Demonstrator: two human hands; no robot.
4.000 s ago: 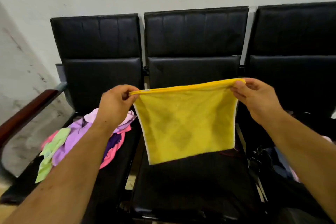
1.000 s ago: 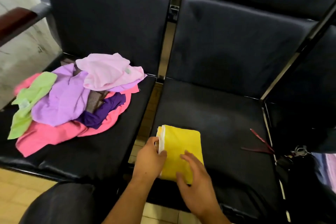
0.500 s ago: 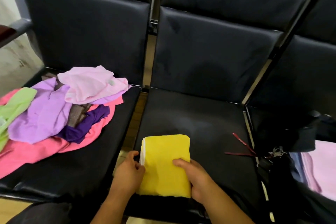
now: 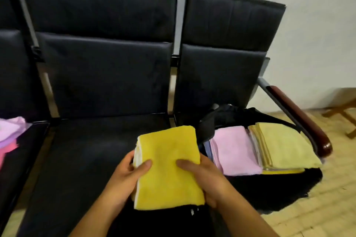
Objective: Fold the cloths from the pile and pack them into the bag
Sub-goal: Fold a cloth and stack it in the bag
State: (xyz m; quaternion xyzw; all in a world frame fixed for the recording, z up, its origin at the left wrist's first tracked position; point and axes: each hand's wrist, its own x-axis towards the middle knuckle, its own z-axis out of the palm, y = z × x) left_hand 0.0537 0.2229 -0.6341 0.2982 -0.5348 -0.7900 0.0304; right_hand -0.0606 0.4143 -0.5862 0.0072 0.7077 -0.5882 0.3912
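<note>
Cloth (image 4: 169,167), long axis away (folded)

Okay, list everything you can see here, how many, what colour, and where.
folded bright yellow cloth: one, yellow, held just left of the bag
open black fabric bag: one, black, on the right seat
folded pink cloth: one, pink, in the bag, left side
folded pale yellow cloth: at least one, pale yellow, in the bag, right side
pile of unfolded cloths: several, lilac and pink, left seat, cut by the frame
black padded bench seats: three, black, side by side
polished wooden armrest: one, red-brown, bench's right end
wooden furniture legs: partly seen, brown, far right floor
left hand: one, grips the yellow cloth's left edge
right hand: one, grips its right edge
</note>
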